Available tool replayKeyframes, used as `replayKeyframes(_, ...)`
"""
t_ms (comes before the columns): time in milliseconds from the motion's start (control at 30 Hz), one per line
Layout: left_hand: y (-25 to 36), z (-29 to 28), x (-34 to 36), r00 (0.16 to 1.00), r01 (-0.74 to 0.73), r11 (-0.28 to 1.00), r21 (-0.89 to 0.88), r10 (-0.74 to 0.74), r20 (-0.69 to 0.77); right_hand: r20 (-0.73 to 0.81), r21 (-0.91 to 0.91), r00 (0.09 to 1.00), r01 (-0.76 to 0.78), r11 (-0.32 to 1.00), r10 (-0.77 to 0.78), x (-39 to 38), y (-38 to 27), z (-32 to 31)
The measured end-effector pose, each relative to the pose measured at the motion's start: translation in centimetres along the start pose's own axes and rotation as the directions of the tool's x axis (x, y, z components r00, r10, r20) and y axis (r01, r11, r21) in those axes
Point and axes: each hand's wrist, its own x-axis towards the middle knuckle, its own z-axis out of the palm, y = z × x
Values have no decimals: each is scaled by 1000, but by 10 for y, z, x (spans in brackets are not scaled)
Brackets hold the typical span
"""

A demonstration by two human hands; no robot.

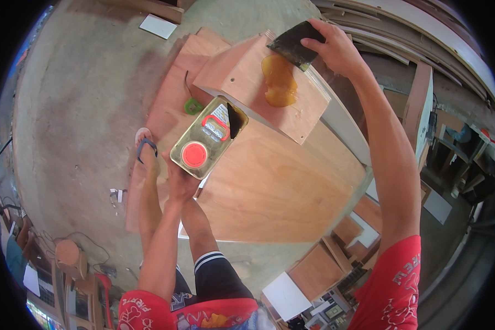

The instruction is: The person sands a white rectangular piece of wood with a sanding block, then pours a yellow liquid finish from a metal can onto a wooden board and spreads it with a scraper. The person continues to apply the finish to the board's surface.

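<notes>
My left hand point(181, 179) is wrapped round the near end of a rectangular metal can point(206, 144) with a red round cap and a red handle. A dark, wet-looking hole is cut in the can's far right corner. Right of the can, an amber puddle of glue point(279, 82) lies on the top face of a plywood box point(247, 77). My right hand point(335, 49) grips a dark flat spreader point(294, 45), thumb on top. The spreader is over the box's far edge beside the puddle; whether it touches the wood I cannot tell.
Under the box lies a large plywood panel point(280, 192). A green tape measure point(193, 106) lies left of the can. My sandalled foot point(146, 144) stands at the panel's left edge. Stacked boards point(368, 27) fill the far right; wood offcuts point(319, 265) lie at the near right.
</notes>
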Motion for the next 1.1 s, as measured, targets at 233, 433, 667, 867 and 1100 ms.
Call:
replayKeyframes(233,-22,-2,-8,999,29,1000,4,-29,29,195,121,979,34,992,-58,26,20,3)
replayKeyframes(433,6,7,-7,992,126,968,-218,-124,23,-105,42,990,103,994,-98,13,51,26)
replayKeyframes(667,-3,-5,-10,998,37,993,109,-41,43,24,125,972,228,966,-233,19,-9,16)
replayKeyframes(867,11,7,-4,999,34,999,34,-35,30,25,60,978,205,977,-207,-19,19,31)
replayKeyframes(1100,12,17,18,982,187,917,-353,-168,82,-219,172,949,-191,966,227,-86,19,55)
